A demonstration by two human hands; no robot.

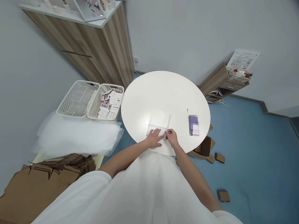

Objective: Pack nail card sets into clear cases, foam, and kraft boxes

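A thin, whitish see-through sheet point(151, 127) lies near the front edge of the round white table point(161, 90). It looks folded over, and what may be inside it cannot be made out. My left hand point(153, 138) presses flat on the sheet with its fingers spread. Just to the right, my right hand point(171, 137) pinches the sheet's right edge, where a strip stands up. On the table's right side lies a small purple and white item point(193, 124), blurred by pixels.
Left of the table are a basket of printed cards point(112, 105), a basket of clear plastic pieces point(80, 98), stacked translucent sheets point(79, 137) and flattened cardboard point(39, 189). An open cardboard box point(206, 147) and smaller boxes point(223, 196) sit on the floor at right.
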